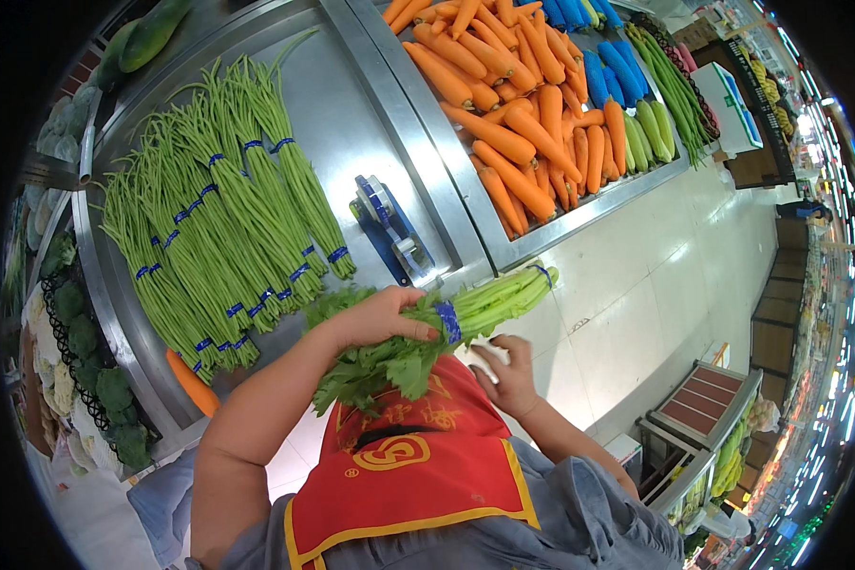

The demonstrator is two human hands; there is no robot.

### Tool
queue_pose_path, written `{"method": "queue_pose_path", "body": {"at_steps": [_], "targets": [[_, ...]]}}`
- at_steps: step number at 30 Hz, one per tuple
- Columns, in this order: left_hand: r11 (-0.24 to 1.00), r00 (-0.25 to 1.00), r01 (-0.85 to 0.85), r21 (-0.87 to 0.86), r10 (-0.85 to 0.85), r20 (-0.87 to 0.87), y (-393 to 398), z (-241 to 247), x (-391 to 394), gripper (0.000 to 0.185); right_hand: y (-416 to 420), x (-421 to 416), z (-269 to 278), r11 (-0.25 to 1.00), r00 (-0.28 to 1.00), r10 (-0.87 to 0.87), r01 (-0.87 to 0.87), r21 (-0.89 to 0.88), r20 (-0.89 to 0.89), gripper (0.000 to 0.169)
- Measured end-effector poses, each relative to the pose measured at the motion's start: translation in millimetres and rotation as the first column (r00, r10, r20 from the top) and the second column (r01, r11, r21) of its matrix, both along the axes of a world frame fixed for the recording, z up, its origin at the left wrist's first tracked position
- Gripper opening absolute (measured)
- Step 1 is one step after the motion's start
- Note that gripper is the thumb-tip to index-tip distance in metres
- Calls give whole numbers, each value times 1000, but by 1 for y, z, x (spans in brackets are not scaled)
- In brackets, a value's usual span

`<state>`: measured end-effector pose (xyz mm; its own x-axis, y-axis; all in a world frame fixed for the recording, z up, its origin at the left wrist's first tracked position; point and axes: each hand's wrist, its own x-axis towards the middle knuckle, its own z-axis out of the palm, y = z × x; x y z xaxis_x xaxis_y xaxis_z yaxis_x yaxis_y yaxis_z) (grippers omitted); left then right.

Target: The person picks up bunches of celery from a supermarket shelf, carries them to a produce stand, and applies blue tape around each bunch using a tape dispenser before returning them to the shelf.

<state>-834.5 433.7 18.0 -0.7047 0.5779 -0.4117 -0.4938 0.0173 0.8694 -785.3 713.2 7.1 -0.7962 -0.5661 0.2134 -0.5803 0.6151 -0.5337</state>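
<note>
My left hand grips a bunch of leafy celery by its leafy part, in front of my red apron. Two bands of blue tape go around the celery, one at mid-stalk and one near the cut end, which points right. Just below the stalks is my right hand, its fingers apart and bent, with nothing seen in it. A blue tape dispenser lies beyond the celery on the steel display tray. To its left are several bundles of long green beans bound with blue tape.
Loose carrots fill the bin at upper right, beside foam-netted produce and pale green gourds. One carrot lies at the tray's near left. Broccoli stands at far left. The tray's steel edge borders the tiled floor.
</note>
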Motion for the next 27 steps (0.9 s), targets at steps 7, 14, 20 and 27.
{"method": "queue_pose_path", "body": {"at_steps": [7, 14, 20, 27], "targets": [[930, 950, 158, -332, -235, -206, -44, 67, 45, 58, -15, -103, 44, 917, 897, -191, 308, -255, 398, 31], [857, 991, 2, -515, -72, -116, -116, 120, 136, 58, -126, -130, -44, 953, 894, -145, 10, 304, 424, 69], [795, 944, -97, -599, 264, 198, -136, 168, 217, 64, -150, -132, -58, 942, 907, -208, 85, 323, 367, 52], [586, 613, -502, -635, 760, 217, -110, 202, 270, 53, -190, -257, 32, 958, 893, -57, -77, 275, 446, 46]]}}
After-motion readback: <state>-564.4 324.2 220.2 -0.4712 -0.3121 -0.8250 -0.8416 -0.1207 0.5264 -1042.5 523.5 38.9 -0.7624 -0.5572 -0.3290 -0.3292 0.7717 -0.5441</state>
